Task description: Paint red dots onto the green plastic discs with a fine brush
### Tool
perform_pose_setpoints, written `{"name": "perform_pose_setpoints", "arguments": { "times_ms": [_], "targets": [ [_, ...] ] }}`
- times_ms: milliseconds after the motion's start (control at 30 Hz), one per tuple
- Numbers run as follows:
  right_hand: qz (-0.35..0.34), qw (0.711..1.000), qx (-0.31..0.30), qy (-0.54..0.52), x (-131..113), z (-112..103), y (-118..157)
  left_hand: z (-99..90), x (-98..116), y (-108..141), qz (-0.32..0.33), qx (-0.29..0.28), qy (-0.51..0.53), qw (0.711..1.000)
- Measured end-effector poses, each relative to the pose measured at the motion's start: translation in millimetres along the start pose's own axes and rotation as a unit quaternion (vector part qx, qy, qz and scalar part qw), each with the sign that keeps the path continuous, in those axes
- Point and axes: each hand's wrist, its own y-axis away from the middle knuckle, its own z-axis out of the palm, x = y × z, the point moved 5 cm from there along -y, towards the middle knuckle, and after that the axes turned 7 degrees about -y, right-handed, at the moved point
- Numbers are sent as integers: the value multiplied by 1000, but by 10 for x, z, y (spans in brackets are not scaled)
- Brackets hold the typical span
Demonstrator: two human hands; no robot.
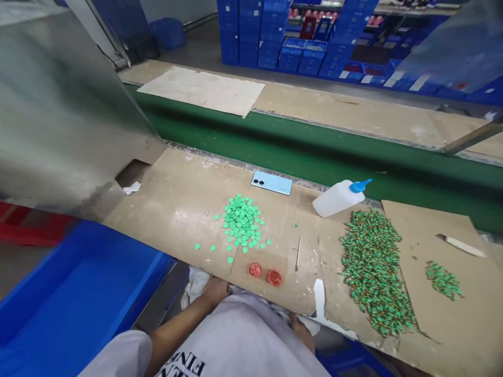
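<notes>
"Hands?"
"Left hand (215,292) and right hand (302,332), near the brown-covered surface (168,193); I can't tell whether their fingers are open."
"Beyond?"
"Two small round red pieces (255,269), then flat round green discs (240,220), loosely heaped."

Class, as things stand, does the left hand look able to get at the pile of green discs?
Probably yes: the left hand is beside the near bench edge, and the pile of green discs lies uncovered, with nothing tall between.
</notes>
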Motion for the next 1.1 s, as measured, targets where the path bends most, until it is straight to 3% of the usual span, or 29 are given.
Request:
{"name": "perform_pose_setpoints", "arguments": {
  "times_ms": [167, 267, 333, 367, 433, 467, 533, 600, 633, 700, 800, 900, 1100],
  "targets": [
    [-77, 994, -78, -1, 39, 102, 45, 102, -134, -18, 45, 43, 15, 998],
    [-83, 994, -77, 1, 27, 62, 94, 136, -103, 233, 138, 48, 31, 989],
    [-94, 992, -82, 0, 14, 70, 93, 63, -86, 469, 224, 70, 33, 971],
    [-99, 991, -86, -1, 9, 76, 86, -53, -64, 597, 277, 107, 33, 954],
    [-107, 989, -97, -3, 2, 77, 72, -505, 34, 864, 388, 275, 28, 879],
    [-108, 989, -102, -4, -2, 67, 68, -801, 96, 959, 412, 370, 32, 832],
    [-109, 988, -111, -6, -17, 36, 66, -1384, 297, 909, 397, 453, 31, 798],
    [-108, 987, -116, -7, -37, 4, 68, -1849, 634, 629, 405, 437, -16, 803],
    [-107, 987, -117, -8, -47, -9, 71, -1993, 826, 452, 433, 399, -50, 807],
    [-103, 988, -112, -11, -59, -25, 80, -2105, 1147, 93, 476, 298, -122, 819],
    [-87, 992, -90, -17, -43, -25, 104, -2095, 1371, -215, 512, 247, -163, 807],
    [-69, 995, -71, -26, -12, 1, 133, -2074, 1323, -304, 517, 246, -172, 802],
    [-60, 995, -73, -40, -9, 43, 132, -2247, 928, -217, 474, 271, -169, 821]
  ]
}}
